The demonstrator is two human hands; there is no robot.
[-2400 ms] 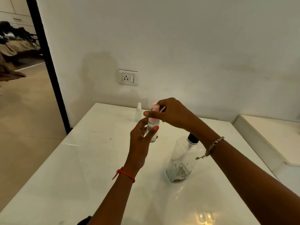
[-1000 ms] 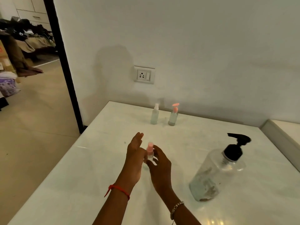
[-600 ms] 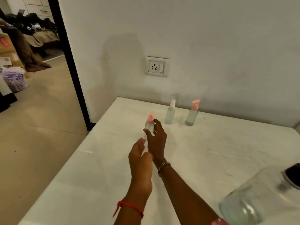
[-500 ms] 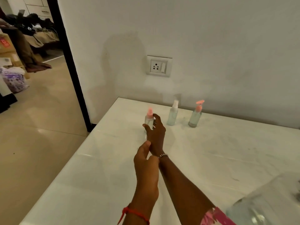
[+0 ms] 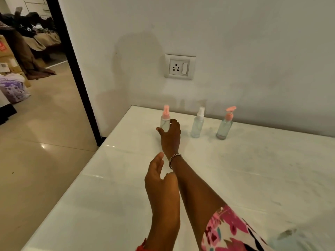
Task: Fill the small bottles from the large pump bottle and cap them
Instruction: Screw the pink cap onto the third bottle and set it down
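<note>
My right hand (image 5: 170, 137) reaches far across the white table (image 5: 244, 174) and holds a small clear bottle with a pink spray cap (image 5: 165, 119), upright near the back wall. To its right stand two more small bottles: one with a white spray cap (image 5: 197, 124) and one with a pink pump cap (image 5: 225, 125). My left hand (image 5: 159, 180) hovers nearer to me, fingers relaxed, holding nothing. Only a sliver of the large pump bottle (image 5: 290, 240) shows at the bottom right corner.
A wall socket (image 5: 179, 67) sits on the wall above the bottles. The table's left edge drops to a tiled floor (image 5: 41, 151). A dark door frame (image 5: 76, 75) stands at the left, with a cluttered room behind it.
My right hand has carried the pink-capped spray bottle away from me to the back of the table, left of the other two. My left hand let go and stayed behind. The view turned left.
</note>
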